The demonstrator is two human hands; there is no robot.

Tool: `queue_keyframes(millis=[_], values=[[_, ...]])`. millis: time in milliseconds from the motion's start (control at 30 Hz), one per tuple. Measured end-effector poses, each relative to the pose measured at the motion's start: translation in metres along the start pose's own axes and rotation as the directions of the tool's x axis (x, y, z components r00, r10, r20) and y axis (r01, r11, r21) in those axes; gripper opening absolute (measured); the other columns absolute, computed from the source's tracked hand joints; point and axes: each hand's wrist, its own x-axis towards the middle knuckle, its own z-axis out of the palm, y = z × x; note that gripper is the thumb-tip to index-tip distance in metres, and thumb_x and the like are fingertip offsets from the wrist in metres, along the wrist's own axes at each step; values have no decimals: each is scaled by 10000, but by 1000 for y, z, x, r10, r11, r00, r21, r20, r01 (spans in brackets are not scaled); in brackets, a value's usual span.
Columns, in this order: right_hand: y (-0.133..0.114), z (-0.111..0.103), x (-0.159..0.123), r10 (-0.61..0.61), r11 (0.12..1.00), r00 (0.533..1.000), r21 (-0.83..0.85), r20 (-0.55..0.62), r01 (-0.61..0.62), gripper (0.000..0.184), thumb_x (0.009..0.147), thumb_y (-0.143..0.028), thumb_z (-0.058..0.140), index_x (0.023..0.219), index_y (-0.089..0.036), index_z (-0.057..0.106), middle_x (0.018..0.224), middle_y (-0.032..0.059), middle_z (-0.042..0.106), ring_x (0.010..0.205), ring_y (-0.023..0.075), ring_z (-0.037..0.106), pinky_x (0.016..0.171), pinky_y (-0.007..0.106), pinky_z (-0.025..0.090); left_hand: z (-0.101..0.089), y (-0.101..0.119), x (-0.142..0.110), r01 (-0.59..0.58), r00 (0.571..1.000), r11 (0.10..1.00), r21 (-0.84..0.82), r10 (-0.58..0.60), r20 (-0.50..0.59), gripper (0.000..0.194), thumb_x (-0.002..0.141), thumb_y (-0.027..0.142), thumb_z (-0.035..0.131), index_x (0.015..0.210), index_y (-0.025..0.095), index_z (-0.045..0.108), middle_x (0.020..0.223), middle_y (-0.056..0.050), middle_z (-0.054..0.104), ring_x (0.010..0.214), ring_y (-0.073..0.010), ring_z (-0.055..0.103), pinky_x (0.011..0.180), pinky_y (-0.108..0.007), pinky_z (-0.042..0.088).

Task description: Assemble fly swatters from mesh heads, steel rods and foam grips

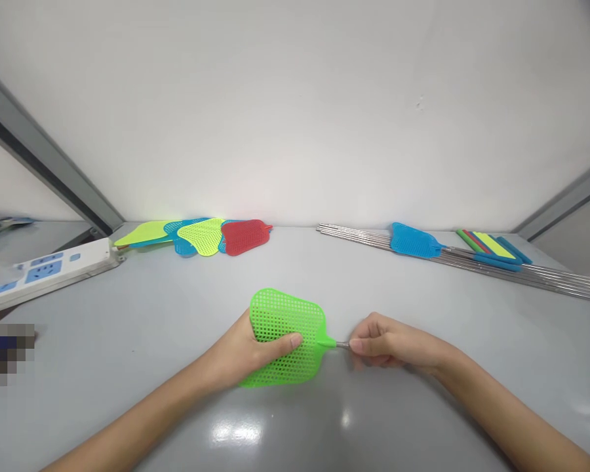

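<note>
Head view shows a green fly-swatter head (309, 314) held low over the grey tabletop (177, 426), near the person. The left hand (240, 354) is closed on its broad end, thumb lying across the mesh and the other fingers hidden beneath; that flat clamp seems meant to stop the mesh from twisting. The right hand (388, 341) pinches the thin metal rod (343, 345) at the neck of the green fly-swatter head, thumb against curled fingers, a grip that suits fine control of something so slim. How far the rod runs inside that fist cannot be told. Holding both parts roughly in line probably spares the joint from bending.

Beyond the green fly-swatter head and to its left, a red swatter head (246, 237) overlaps yellow and blue ones, likely gathered by kind. Beyond it and to its right, a blue swatter head (413, 241) rests on a bundle of steel rods (560, 278), with coloured grip sleeves (494, 244) farther right, all apparently sorted within reach. Farther left of it is a white power strip (91, 255).
</note>
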Motion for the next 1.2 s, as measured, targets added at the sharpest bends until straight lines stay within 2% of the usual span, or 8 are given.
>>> queue_keyframes(millis=[500,633,767,1067,1133,1200], values=[[1,-1,-1,10,1000,999,23,37,-10,378,751,-453,479,698,-93,582,463,-67,250,406,32,165,372,210,83,-2,-1,2,20,999,997,-68,-19,26,315,682,358,605,930,176,539,906,-61,634,805,-209,592,709,-341,471],[0,-1,-2,6,1000,1000,-12,30,-6,393,747,-472,476,710,-96,582,479,-58,287,404,30,194,367,201,104,-2,1,2,10,1000,998,-65,-9,15,354,658,349,625,954,175,537,945,-69,627,838,-218,584,726,-354,465],[-2,0,-3,10,999,1000,-50,14,-9,406,742,-486,475,719,-96,583,491,-51,324,402,27,232,365,189,143,-2,1,3,47,999,997,-64,-48,-15,362,646,371,628,938,174,543,940,-68,628,830,-218,584,700,-343,467],[-1,0,-2,-29,999,999,-39,37,31,399,752,-482,460,714,-101,574,479,-53,345,384,25,247,349,189,143,-2,3,3,54,998,988,-142,-48,43,324,685,387,593,921,170,545,893,-65,634,805,-211,588,693,-336,465],[-2,0,-2,-38,999,999,-34,30,39,406,751,-486,458,716,-100,577,460,-56,351,369,24,245,351,191,148,-3,4,3,39,999,992,-123,-36,28,322,709,406,559,919,162,549,891,-75,631,801,-215,590,692,-339,469],[-2,1,-2,-46,999,999,-28,26,47,412,756,-488,451,718,-100,583,428,-60,353,352,24,237,354,194,152,-6,4,5,-1,999,998,-57,-1,-41,361,728,427,525,969,158,538,906,-84,622,814,-221,586,704,-350,468]])
